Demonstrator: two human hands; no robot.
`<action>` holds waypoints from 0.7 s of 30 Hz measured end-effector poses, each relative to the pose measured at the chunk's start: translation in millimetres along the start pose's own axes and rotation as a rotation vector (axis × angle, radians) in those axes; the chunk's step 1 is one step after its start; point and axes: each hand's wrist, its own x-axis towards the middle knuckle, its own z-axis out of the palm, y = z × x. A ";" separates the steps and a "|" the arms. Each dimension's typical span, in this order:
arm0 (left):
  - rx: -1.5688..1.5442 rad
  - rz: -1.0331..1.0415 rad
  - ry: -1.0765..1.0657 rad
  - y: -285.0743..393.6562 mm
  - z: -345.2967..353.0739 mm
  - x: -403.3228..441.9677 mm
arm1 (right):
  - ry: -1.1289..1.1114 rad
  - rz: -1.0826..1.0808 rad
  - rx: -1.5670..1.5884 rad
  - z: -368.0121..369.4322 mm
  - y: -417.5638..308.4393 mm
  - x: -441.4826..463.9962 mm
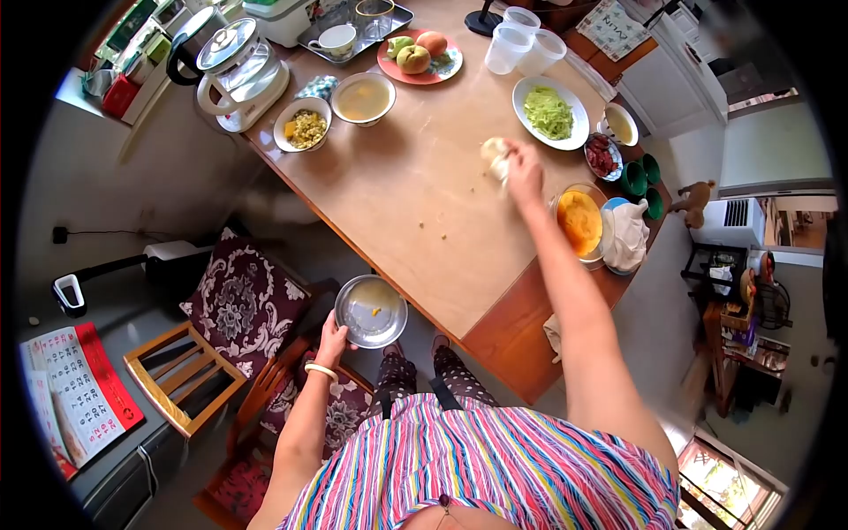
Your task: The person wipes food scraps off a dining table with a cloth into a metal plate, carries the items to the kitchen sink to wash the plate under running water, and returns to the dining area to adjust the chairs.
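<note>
My left hand (330, 341) grips a round metal bowl (350, 327) by its side, just off the table's near edge. A small yellow bit and something pale lie in the bowl. Over the table, the fingers of my right hand (526, 173) are closed on a whitish, crumpled cloth (496, 159), slightly blurred. A few small yellowish crumbs (443, 237) are scattered on the brown table covering (397, 177). Nearest to my right forearm stands a glass bowl (579, 223) of orange mash, beside a white cloth bundle (625, 237).
Shredded green vegetable fills an oval plate (579, 132) at the far right, near a bowl of dark red pieces (602, 157) and green cups (634, 178). Back left are a kettle (234, 79), two food bowls and a fruit plate (397, 75). A patterned chair (238, 300) stands left.
</note>
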 end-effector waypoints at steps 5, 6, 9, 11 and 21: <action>0.025 0.002 0.027 3.0 2.4 3.4 | -0.016 -0.046 -0.497 13.4 56.9 66.4; 0.018 0.001 0.034 3.6 3.3 2.9 | -0.037 -0.023 -0.573 21.0 59.6 68.1; 0.017 0.002 0.024 2.9 1.1 0.5 | 0.042 0.064 -0.448 43.0 91.4 75.6; 0.036 0.010 0.005 4.9 0.7 0.6 | 0.117 0.113 -0.362 49.2 110.1 82.7; 0.049 0.031 0.006 5.9 -2.4 5.8 | -0.468 -0.065 0.229 48.5 38.9 -15.3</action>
